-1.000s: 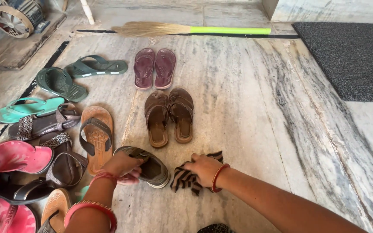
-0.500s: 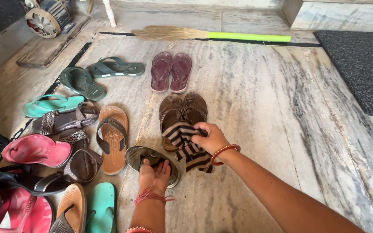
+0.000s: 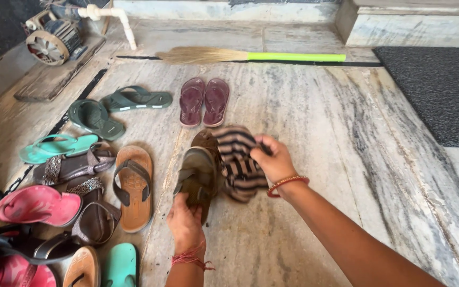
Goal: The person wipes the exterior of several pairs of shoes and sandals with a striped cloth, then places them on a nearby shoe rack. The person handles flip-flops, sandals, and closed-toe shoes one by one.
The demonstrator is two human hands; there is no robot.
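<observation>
My left hand [image 3: 185,226] has its fingers clamped on the heel end of a brown sandal [image 3: 197,178], lifting it tilted off the floor [image 3: 314,122] with the toe pointing away from me. My right hand [image 3: 274,159] has its fingers closed on a striped cloth [image 3: 238,159], which drapes over the second brown sandal [image 3: 206,141] of the pair and lies just beside the lifted one. As I judge it, the step in hand is wiping the raised sandal, and doing that well means keeping the heel grip firm so the sole does not swing, bunching the cloth into the palm so no loose end drags on the floor, and running it along the strap and footbed from toe to heel. I would keep the sandal low and close to its mate so it can go back down paired. Farther off, a maroon pair [image 3: 204,101] sits neatly side by side beyond the brown ones. To the left is a loose jumble: a tan sandal [image 3: 133,186], dark green slippers [image 3: 115,106], a teal slipper [image 3: 57,147], a pink one [image 3: 38,204]. A broom [image 3: 251,55] with a bright green handle lies across the far floor, a grey mat [image 3: 442,90] lies at the right, and a small pump [image 3: 51,40] stands in the far left corner.
</observation>
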